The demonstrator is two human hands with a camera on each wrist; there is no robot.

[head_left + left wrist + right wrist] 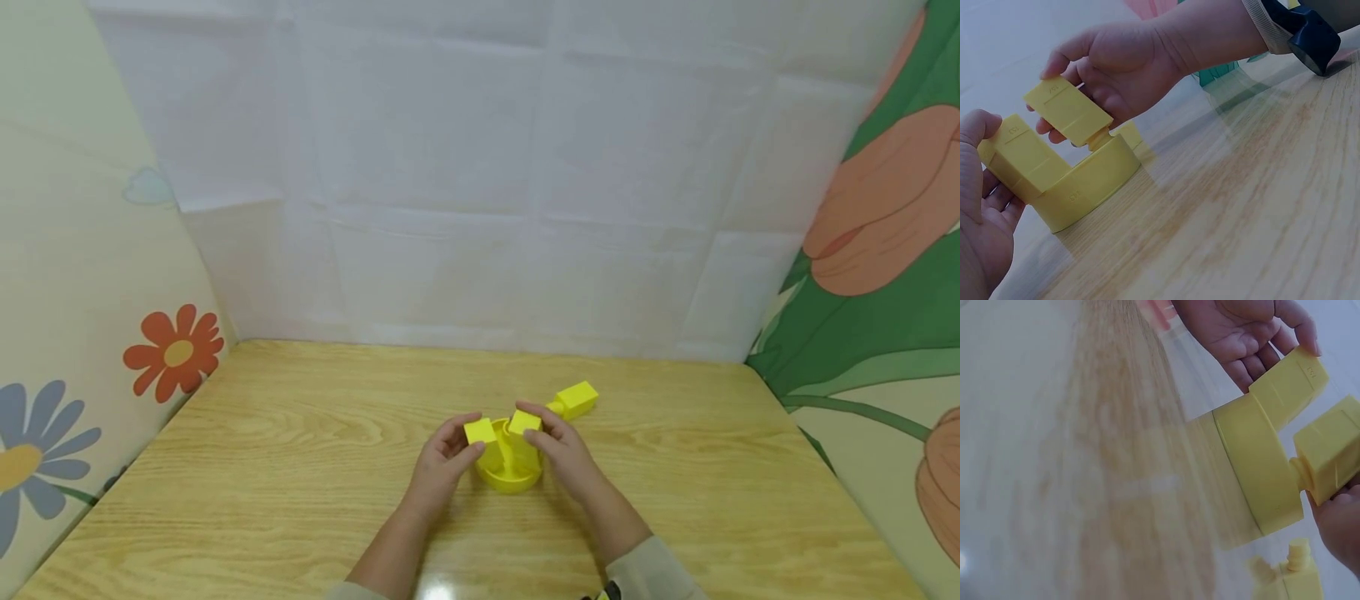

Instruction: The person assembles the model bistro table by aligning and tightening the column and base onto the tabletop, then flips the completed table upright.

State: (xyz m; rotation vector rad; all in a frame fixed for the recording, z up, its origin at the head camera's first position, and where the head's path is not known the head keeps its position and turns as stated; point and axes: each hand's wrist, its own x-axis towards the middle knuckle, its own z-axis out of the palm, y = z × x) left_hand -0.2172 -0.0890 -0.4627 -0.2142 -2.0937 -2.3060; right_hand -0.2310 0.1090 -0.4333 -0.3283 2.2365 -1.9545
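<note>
A round yellow base (508, 484) with a low wall rests flat on the table. At its left side my left hand (438, 467) pinches a yellow plastic block (1025, 153) between thumb and fingers; the block's lower end meets the base's wall. My right hand (572, 462) grips a similar yellow block (1329, 450) at the opposite side. That block tilts outward, and its narrow ridged neck (1299, 473) points down right at the base's rim. Both blocks carry small raised markings on their outer faces.
Behind my right hand a third yellow block (578, 399) lies on the wood-grain table (300, 450); its round ridged knob (1299, 553) shows in the right wrist view. A white sheet (450, 183) hangs at the back, with flower-patterned panels (885, 208) on both sides.
</note>
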